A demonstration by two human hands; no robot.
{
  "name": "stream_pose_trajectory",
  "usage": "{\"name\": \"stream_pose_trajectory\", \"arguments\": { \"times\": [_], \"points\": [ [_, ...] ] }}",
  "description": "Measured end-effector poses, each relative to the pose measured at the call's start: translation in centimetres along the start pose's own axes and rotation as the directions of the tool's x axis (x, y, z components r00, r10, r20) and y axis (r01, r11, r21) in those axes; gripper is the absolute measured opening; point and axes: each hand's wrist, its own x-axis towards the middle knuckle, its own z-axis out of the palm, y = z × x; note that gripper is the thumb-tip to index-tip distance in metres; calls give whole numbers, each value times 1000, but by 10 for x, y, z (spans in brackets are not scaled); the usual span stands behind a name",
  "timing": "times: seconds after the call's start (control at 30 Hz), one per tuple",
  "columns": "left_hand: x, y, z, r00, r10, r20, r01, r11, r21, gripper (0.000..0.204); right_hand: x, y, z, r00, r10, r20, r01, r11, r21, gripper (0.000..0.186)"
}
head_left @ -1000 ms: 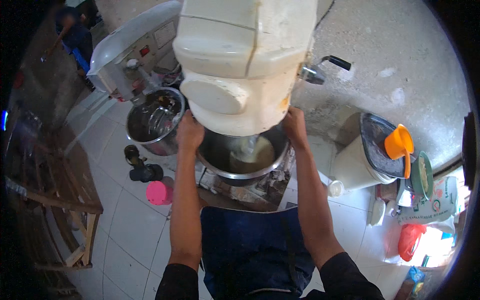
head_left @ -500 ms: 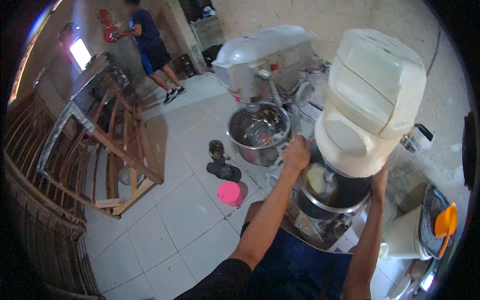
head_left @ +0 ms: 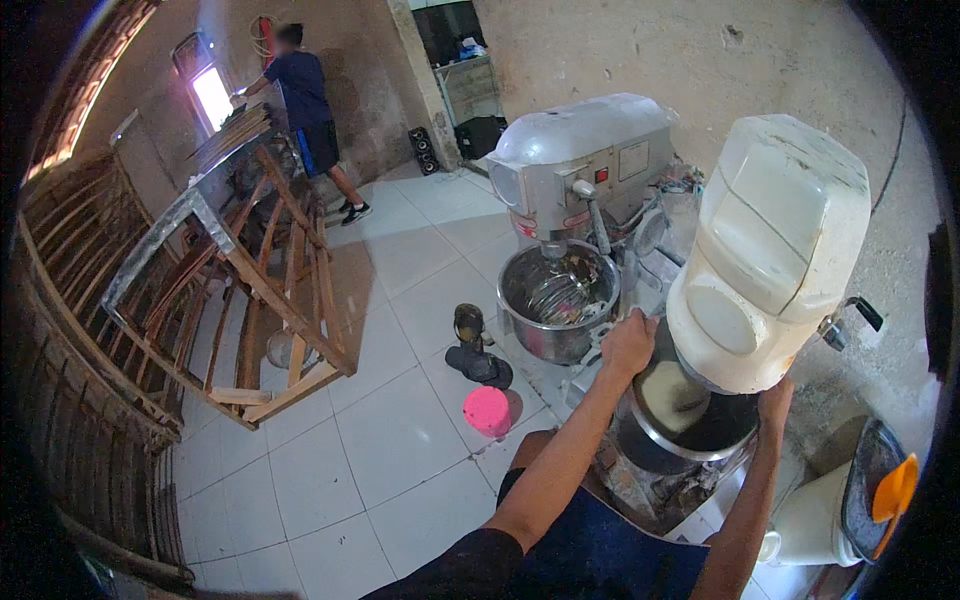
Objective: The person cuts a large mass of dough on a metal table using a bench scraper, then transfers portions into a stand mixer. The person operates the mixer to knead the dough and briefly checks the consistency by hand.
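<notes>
A cream-coloured stand mixer (head_left: 785, 230) leans over a steel mixing bowl (head_left: 685, 456) in front of me. Pale batter or dough (head_left: 672, 396) lies against the left inside of the bowl. My left hand (head_left: 629, 343) is closed at the bowl's left side, its grip point partly hidden. On the opposite side, my right hand (head_left: 775, 402) is closed at the bowl's rim, just below the mixer head, which covers some of its fingers. The mixing tool inside is mostly hidden by the head.
A grey stand mixer (head_left: 590, 160) with a whisk in its bowl (head_left: 553, 340) stands to the left. A pink container (head_left: 487, 411) and dark sandals (head_left: 478, 365) lie on the tiles. Far left is a wooden rack (head_left: 290, 315), with a person (head_left: 305, 95) behind. An orange dipper (head_left: 893, 490) tops a white bucket (head_left: 815, 500).
My view has shifted, so the scene sits lower and further right. Both hands stay at the bowl. The person at the back has left the red object on the wall and reaches over the rack.
</notes>
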Motion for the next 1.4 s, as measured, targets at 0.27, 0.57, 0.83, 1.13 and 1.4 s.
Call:
{"name": "stream_pose_trajectory", "arguments": {
  "times": [0.27, 0.57, 0.83, 1.13, 1.4],
  "points": [
    [-6, 10, -12, 997, -49, 53, 49, 999, 15, 44, -1, -8, -3, 998, 57, 18, -56, 998, -24, 30],
    [-3, 7, -8, 999, -37, 32, 36, 999, 13, 45, 2, 10, 0, 1000, 11, -15, -11, 1000, 7, 32],
    [-3, 7, -6, 999, -36, 10, 36, 999, 18, 43, 5, 14, -1, 1000, 5, -17, -6, 997, -72, 33],
    [0, 2, -3, 1000, -22, 7, 22, 1000, -4, 43, 1, 7, -2, 999, 14, 35, -14, 1000, 2, 30],
    [2, -14, 6, 1000, 27, -9, -27, 999, -23, 45, -8, -23, 1, 999, 15, -34, -14, 1000, 18, 26]
  ]
}}
